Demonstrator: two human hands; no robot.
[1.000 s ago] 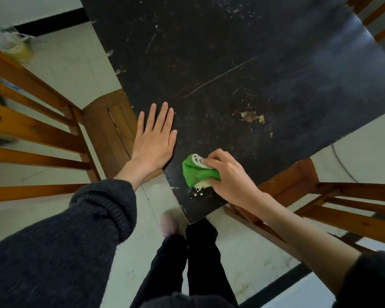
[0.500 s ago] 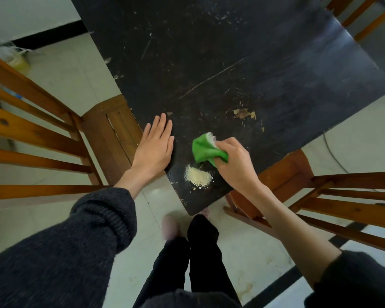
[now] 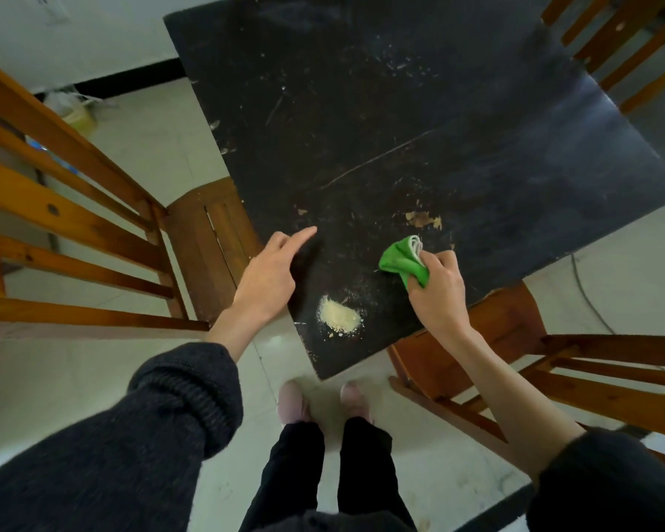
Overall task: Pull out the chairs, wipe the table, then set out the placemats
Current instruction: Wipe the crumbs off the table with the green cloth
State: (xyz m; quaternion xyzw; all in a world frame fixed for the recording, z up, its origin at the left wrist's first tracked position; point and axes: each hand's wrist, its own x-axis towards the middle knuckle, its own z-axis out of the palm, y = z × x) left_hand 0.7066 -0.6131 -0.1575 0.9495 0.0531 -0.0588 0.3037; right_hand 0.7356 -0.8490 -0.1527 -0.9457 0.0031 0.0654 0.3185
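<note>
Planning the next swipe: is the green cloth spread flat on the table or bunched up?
Bunched up. The green cloth is wadded in the right hand, fingers curled round it, folded edges poking out above the table.

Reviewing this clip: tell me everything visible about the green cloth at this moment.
The green cloth is bright green fabric, bunched into a wad, with a folded white or pale striped edge showing at its top. The right hand grips it, fingers curled round its right and lower part. It sits on the black table near the corner closest to the person, and seems to touch the surface. A pale pile of crumbs lies apart from it, nearer the person.
</note>
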